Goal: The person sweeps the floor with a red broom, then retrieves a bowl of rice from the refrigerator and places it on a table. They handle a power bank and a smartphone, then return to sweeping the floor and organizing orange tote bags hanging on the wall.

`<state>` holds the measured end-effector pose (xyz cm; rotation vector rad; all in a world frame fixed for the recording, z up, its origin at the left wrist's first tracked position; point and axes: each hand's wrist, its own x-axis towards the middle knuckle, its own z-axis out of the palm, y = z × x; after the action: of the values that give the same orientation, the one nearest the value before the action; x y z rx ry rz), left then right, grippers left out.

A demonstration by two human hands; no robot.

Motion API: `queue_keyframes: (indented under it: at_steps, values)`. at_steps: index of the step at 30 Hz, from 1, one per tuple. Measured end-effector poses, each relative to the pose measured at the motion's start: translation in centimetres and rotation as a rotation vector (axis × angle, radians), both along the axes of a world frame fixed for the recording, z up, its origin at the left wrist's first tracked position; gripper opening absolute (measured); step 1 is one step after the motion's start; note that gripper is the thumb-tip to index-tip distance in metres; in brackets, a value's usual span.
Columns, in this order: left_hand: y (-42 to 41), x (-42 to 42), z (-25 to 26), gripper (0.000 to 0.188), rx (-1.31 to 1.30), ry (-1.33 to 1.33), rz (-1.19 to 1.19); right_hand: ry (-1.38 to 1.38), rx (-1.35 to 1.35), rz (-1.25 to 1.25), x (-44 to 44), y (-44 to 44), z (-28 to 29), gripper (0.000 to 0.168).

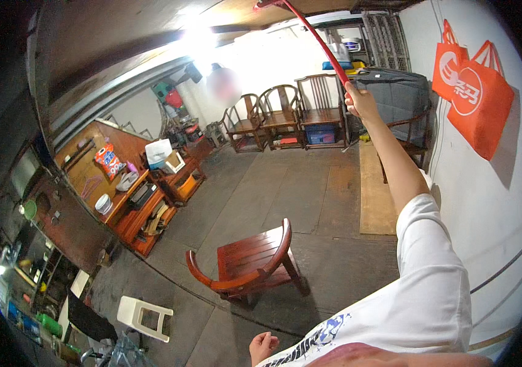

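My right hand (359, 102), raised on an outstretched arm, is closed around the lower end of a long red handle (318, 41). The handle runs up and left to a dark reddish head (271, 3) close to the ceiling, cut off by the top edge of the view; whether it touches the ceiling I cannot tell. Low in the view, my left hand (263, 347) is beside my white shirt, its fingers curled, with nothing visible in it. A reddish wooden chair (254, 270) with a curved back stands on the grey floor beyond that hand.
Several wooden armchairs (281, 117) line the far wall. Wooden shelves (150, 202) with boxes and a tub stand at left, a cream plastic stool (139, 312) lower left. Orange bags (481, 101) hang on the right wall. A board (378, 192) lies on the floor below a dark covered object (394, 98).
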<state>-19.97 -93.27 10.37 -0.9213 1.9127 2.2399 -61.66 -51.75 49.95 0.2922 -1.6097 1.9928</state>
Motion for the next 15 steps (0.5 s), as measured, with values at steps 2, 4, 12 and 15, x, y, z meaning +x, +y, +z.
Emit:
queue_keyframes:
  at_steps: [2, 4, 12, 15]
  values:
    - [0.7, -1.1, 1.3, 0.022, 0.04, -0.011, -0.018, -0.002, 0.002, -0.008, 2.0, 1.7, -0.8, 0.037]
    - [1.2, -2.0, 2.5, 0.023, 0.038, -0.017, -0.077, 0.005, 0.002, -0.007, 4.8, 3.3, -1.5, 0.037]
    - [1.1, -2.1, 3.8, 0.026, 0.016, -0.004, -0.323, -0.034, 0.101, -0.047, 21.7, 5.1, -5.2, 0.036]
    - [0.2, -1.3, 4.0, 0.027, -0.008, 0.0, -0.401, -0.058, 0.09, -0.07, 28.1, 3.3, -6.6, 0.037]
